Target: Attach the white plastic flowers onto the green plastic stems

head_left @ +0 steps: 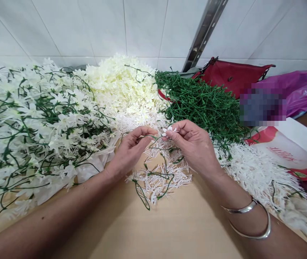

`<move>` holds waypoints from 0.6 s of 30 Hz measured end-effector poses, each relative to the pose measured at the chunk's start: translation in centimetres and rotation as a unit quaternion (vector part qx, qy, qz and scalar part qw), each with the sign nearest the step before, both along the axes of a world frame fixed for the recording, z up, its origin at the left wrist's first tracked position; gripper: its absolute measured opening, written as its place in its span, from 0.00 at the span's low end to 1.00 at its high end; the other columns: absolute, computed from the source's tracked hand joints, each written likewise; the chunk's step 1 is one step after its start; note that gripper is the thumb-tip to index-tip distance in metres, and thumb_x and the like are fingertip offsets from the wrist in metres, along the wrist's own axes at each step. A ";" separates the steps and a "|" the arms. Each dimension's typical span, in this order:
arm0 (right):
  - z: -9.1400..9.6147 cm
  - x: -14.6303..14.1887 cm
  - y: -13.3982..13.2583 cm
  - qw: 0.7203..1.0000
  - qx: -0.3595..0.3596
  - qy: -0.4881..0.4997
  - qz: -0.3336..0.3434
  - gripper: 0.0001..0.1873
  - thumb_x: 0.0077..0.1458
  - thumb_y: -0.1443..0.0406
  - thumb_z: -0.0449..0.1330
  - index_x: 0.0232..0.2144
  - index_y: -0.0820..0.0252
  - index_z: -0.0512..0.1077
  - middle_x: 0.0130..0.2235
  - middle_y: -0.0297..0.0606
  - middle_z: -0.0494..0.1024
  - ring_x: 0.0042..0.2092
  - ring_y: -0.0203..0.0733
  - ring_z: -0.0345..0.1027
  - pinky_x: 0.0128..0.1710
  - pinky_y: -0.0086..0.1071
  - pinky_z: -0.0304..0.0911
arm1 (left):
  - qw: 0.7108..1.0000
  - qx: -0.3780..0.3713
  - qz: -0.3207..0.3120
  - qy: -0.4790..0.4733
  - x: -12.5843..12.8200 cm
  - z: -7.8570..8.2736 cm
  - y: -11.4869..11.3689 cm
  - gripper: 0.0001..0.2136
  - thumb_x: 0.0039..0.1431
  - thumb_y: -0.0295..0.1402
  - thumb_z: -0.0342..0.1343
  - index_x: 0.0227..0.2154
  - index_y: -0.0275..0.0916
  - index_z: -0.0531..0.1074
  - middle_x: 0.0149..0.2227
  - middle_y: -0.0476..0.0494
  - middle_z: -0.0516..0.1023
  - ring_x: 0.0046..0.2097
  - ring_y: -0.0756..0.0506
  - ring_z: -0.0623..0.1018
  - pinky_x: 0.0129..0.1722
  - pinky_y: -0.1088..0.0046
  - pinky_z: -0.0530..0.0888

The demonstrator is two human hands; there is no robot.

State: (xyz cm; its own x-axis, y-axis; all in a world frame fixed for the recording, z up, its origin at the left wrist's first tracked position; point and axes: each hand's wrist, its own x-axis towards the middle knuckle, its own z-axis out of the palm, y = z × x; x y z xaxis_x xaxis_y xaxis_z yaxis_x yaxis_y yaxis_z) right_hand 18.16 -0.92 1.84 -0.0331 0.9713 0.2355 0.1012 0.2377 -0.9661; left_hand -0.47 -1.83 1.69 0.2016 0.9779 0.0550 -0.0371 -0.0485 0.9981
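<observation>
The left hand [130, 151] pinches a thin green plastic stem [151, 137] between thumb and forefinger, with the other fingers curled in. The right hand [193, 144] is closed narrowly on a small white plastic flower [169, 128], held at the fingertips just beside the stem's free end. I cannot tell whether flower and stem touch. Both hands are just above the pale wooden bench [169, 230], over a loose scatter of white spiky plastic pieces [159, 178] with a few green stems lying among them.

To the left lies a big pile of finished white flowers on green stems [35, 122]. Behind the hands, against the white tiled wall [102, 25], sits a heap of cream fabric petals [123, 84], and just right of it a tangled heap of bare green stems [204, 104]. A dark red bag [231, 75] lies behind that heap, with a purple plastic bag [304, 90] further right. Two silver bangles [250, 223] circle the right wrist.
</observation>
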 end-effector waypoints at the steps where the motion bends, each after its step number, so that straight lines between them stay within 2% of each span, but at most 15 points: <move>1: 0.1 0.1 0.0 1.000 -0.010 -0.001 0.006 0.11 0.55 0.57 0.69 0.30 0.54 0.72 0.28 0.32 0.79 0.31 0.38 0.73 0.33 0.33 0.66 | 1.000 -0.010 -0.005 0.004 -0.1 -0.2 0.0 0.07 0.63 0.35 0.57 0.40 0.40 0.77 0.28 0.51 0.72 0.28 0.51 0.64 0.29 0.75 0.64; 5: 0.3 0.3 0.2 0.998 -0.037 0.035 0.044 0.14 0.54 0.54 0.71 0.31 0.55 0.73 0.27 0.33 0.81 0.30 0.37 0.74 0.32 0.33 0.67 | 0.999 -0.027 -0.023 -0.016 -0.3 -1.0 0.4 0.08 0.62 0.35 0.55 0.38 0.40 0.78 0.28 0.51 0.69 0.29 0.50 0.64 0.30 0.74 0.62; 11: -0.2 0.1 0.8 0.980 -0.128 0.129 0.086 0.21 0.41 0.51 0.77 0.28 0.56 0.74 0.26 0.29 0.76 0.28 0.34 0.72 0.33 0.31 0.66 | 0.996 -0.051 -0.021 -0.073 0.0 -0.9 0.8 0.10 0.58 0.41 0.62 0.35 0.38 0.76 0.23 0.55 0.65 0.26 0.53 0.61 0.27 0.76 0.61; 18: 0.1 -0.1 0.3 0.965 -0.182 0.161 0.102 0.20 0.38 0.52 0.79 0.26 0.56 0.77 0.26 0.30 0.75 0.30 0.33 0.66 0.33 0.30 0.62 | 0.992 -0.068 0.022 -0.105 0.1 -0.3 0.7 0.12 0.51 0.40 0.69 0.29 0.37 0.76 0.24 0.54 0.71 0.27 0.54 0.66 0.29 0.76 0.67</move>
State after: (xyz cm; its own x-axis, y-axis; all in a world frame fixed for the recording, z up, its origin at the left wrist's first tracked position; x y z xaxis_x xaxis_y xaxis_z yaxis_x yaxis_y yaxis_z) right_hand 18.05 -0.63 1.98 -0.2141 0.9727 -0.0893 -0.2316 -0.1394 -0.9628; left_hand -0.40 -1.09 1.40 0.1570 0.9867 -0.0416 -0.2457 0.0799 0.9660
